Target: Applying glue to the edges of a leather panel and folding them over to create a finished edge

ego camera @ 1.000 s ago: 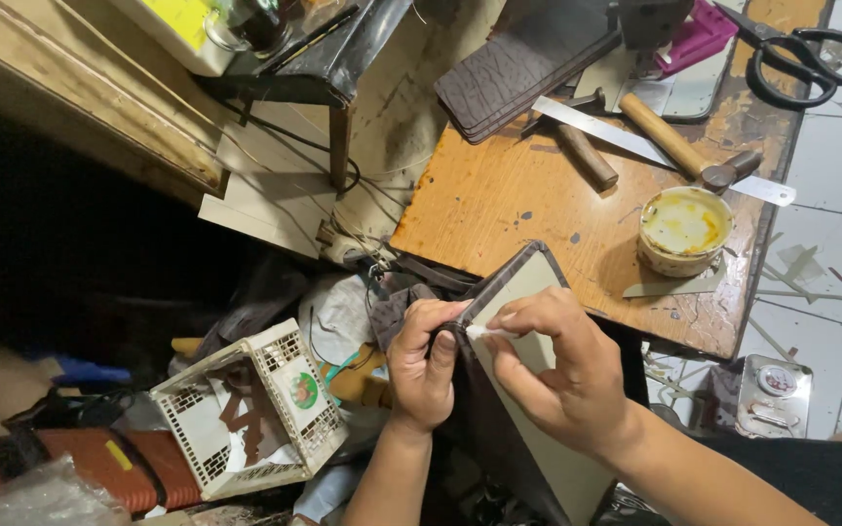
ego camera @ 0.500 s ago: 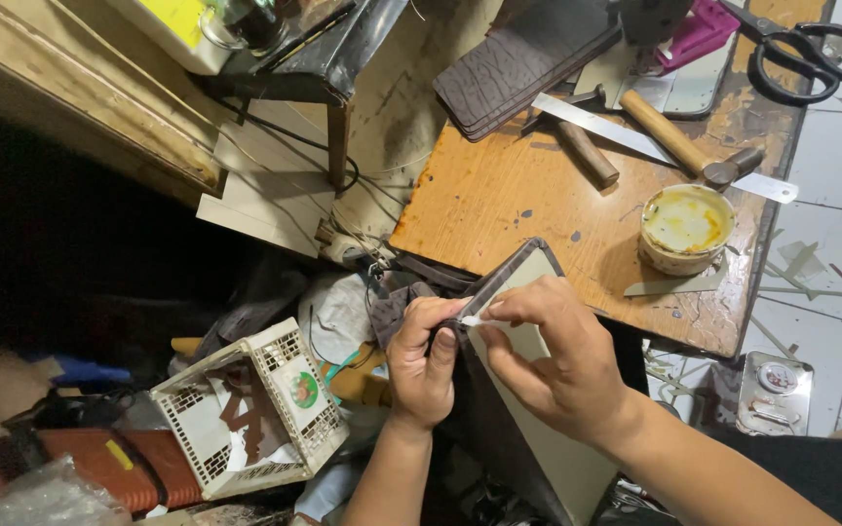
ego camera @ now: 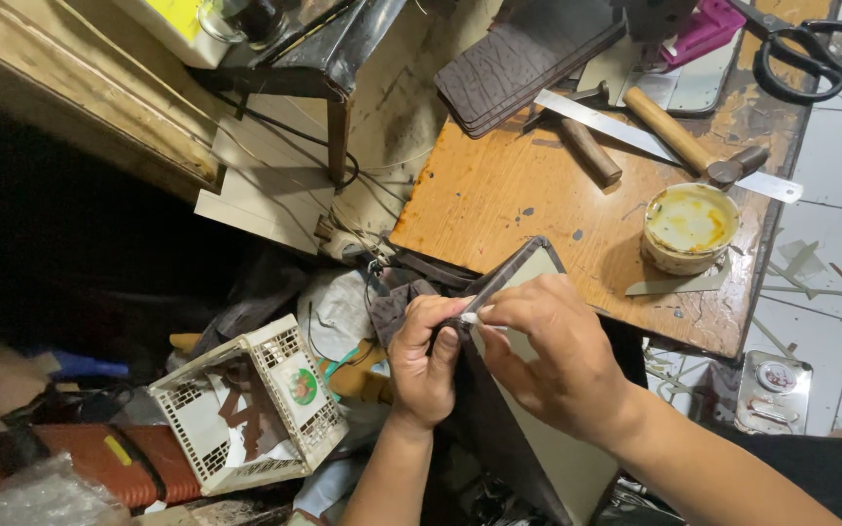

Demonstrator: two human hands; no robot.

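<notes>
Dk brown leather piece [ego camera: 499, 429] w/ cream lining, orange table [ego camera: 509, 195], white lattice basket [ego camera: 246, 409].

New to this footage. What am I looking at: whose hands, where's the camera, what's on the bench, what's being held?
There is no machine here: a person works with two bare hands. The single picture comes from a camera worn on the head, looking down.

The left hand and the right hand pinch the edge of a dark brown leather piece with a pale lining, held over the person's lap. The right hand also seems to hold something small and white at that edge; it is too small to identify.

On the worn orange wooden bench lie a round tin of yellow paste, a wooden-handled hammer, a steel ruler, black scissors and a stack of dark leather pieces. On the floor to the left stands a white plastic basket.
</notes>
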